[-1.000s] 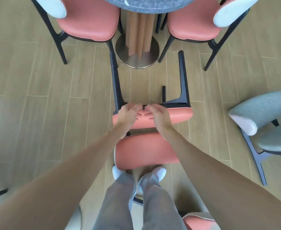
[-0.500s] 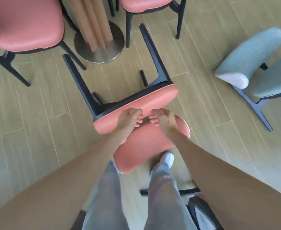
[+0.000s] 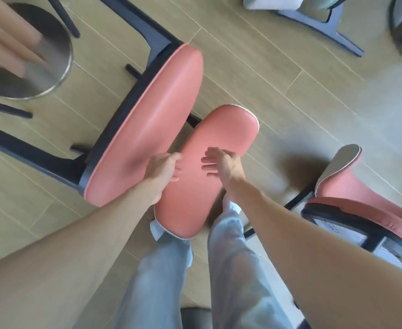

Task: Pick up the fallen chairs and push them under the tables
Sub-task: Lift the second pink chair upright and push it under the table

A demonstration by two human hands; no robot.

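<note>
A pink chair (image 3: 145, 124) with black legs is tilted in front of me, its legs pointing up-left toward the table's pedestal. Its pink backrest (image 3: 207, 174) hangs just above my feet. My left hand (image 3: 163, 168) is on the seat's rear edge, fingers curled into the gap between seat and backrest. Just over the backrest hovers my right hand (image 3: 222, 162), fingers spread and holding nothing. A second pink chair (image 3: 352, 200) lies on its side at the right.
The table's round metal base (image 3: 26, 67) with its peach pedestal stands at the upper left. Black legs of another chair (image 3: 62, 15) are beside it. A grey chair (image 3: 318, 22) is at the top right. My legs and feet are directly beneath the backrest.
The chair has swung so more of the seat's top faces me, and my view has dropped and turned right. My right hand let go of the seat edge; the left moved to the rear edge.
</note>
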